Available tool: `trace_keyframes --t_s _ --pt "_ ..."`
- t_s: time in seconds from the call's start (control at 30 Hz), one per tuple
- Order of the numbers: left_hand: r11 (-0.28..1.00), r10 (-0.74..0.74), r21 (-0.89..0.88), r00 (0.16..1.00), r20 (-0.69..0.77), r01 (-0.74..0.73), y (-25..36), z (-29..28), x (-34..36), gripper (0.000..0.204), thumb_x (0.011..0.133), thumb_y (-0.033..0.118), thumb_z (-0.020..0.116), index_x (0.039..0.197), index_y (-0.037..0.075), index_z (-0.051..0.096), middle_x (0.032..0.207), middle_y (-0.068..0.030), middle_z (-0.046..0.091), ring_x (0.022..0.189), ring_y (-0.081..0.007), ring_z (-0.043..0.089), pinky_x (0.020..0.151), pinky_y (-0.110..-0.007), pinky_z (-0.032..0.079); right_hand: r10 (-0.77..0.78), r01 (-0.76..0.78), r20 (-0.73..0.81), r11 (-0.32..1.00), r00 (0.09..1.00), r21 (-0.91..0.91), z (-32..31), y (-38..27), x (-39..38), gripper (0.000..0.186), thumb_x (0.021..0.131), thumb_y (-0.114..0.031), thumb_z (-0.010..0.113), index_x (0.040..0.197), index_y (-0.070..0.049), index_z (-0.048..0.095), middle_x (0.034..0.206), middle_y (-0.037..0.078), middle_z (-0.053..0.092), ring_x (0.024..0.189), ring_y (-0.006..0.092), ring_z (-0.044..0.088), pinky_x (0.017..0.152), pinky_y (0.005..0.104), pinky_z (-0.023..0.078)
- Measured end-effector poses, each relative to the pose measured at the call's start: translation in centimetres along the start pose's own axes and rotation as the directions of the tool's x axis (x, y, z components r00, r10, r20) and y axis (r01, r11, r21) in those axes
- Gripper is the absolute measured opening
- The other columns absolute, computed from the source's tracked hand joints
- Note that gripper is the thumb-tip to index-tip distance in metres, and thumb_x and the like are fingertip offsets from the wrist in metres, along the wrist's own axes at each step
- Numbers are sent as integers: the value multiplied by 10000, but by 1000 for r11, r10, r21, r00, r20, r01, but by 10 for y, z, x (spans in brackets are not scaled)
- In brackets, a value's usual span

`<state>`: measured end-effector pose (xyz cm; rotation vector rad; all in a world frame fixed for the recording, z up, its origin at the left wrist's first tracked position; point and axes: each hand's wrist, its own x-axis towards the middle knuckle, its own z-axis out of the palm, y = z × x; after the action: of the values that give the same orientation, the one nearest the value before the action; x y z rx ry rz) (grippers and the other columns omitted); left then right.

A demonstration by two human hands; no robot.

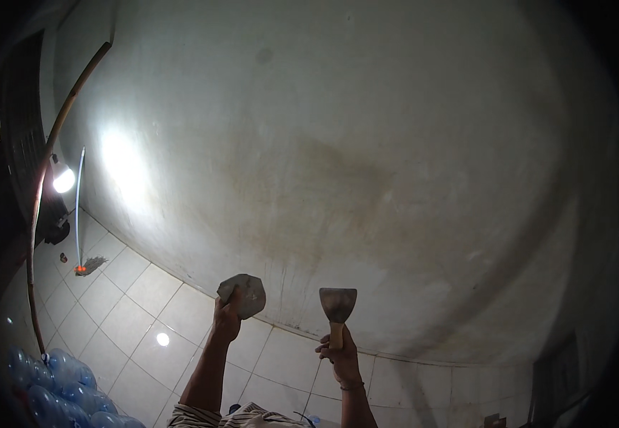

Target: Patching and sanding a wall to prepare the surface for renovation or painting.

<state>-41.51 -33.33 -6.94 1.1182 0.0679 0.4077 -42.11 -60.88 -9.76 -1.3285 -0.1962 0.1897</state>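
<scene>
My left hand [226,321] grips a grey, flat-looking piece with angular edges [253,297], its thumb lying across the near face. What kind of thing it is cannot be made out. In my right hand [346,358] is a putty knife [338,304], held by its light handle with the wide, dark blade pointing up. Both hands are raised in front of a large, pale wall [423,164] with brownish stains. The two held things are apart from each other. Whether either touches the wall is not plain.
A lit bulb [63,180] hangs by a long, bent brown pole [53,135] at the left. A broom [79,214] with orange at its base stands nearby. Several blue clear bottles [67,371] lie lower left on the white tiled floor [154,289]. A dark object [556,371] stands lower right.
</scene>
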Motion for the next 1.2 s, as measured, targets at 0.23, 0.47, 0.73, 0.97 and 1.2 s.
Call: trace_keyframes --t_s 0.23,0.47,0.73,0.97,1.2 --pt "981 182 -36 973 -141 -189 -28 -13 17 281 879 153 524 1112 7 584 1048 -58 609 953 -146 546 838 -315 449 -24 15 -112 997 993 -78 -5 -7 -10 653 682 79 568 1296 -65 401 725 -1 500 621 89 487 558 237 442" --pt "975 217 14 929 -300 -223 -38 -20 32 306 902 256 538 1095 25 591 984 -25 595 894 -114 522 795 -291 437 19 -29 -165 998 986 -56 -10 -1 -4 587 705 58 563 1264 -59 424 730 0 497 610 80 471 544 225 430" --pt "988 143 19 886 -441 -151 -65 -49 77 444 917 497 481 945 67 590 731 52 486 607 -44 406 513 -237 342 -3 -12 -151 995 988 -95 7 7 29 458 800 -53 546 1243 -55 432 747 12 499 623 114 489 591 281 448" --pt "980 179 -10 900 -397 -199 -62 -69 150 452 924 505 462 949 67 571 716 51 440 649 -37 384 555 -229 326 21 -44 -175 991 984 -126 27 33 90 455 800 -57 544 1243 -52 437 741 18 502 615 125 499 573 284 449" --pt "811 579 383 702 -415 -442 -58 -71 274 292 926 205 519 1035 -62 565 744 -87 541 699 -209 501 662 -324 414 28 -70 -236 983 971 -172 74 56 168 433 800 -66 552 1221 -37 451 732 16 509 618 124 508 574 286 447"
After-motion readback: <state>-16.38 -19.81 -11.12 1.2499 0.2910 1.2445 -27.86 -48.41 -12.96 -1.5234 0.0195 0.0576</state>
